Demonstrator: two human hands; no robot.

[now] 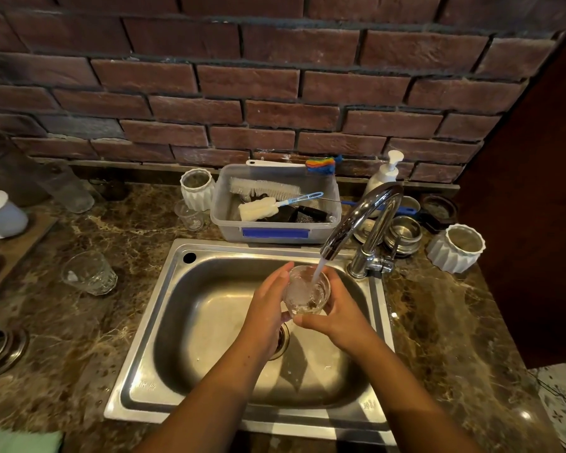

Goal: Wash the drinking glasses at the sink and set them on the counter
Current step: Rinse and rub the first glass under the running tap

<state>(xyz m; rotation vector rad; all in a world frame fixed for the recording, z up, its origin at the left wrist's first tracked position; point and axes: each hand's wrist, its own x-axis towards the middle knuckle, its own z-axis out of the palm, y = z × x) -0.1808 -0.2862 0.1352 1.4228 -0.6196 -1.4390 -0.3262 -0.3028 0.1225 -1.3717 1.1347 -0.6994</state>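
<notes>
Left hand (268, 304) and right hand (339, 310) curl round a drinking glass (306, 291) above the sink (164, 322), near its back right corner, under the faucet (363, 220) stream. A second glass (89, 273) stands on the counter (438, 338), left of the sink.

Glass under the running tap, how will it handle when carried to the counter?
Likely slippery: the tap is pouring water into the glass, gripped by the left hand and right hand. Probably fragile against the steel sink if dropped.

Glass (306, 291) (under faucet (360, 223)) over sink (209, 322), between hands.
</notes>
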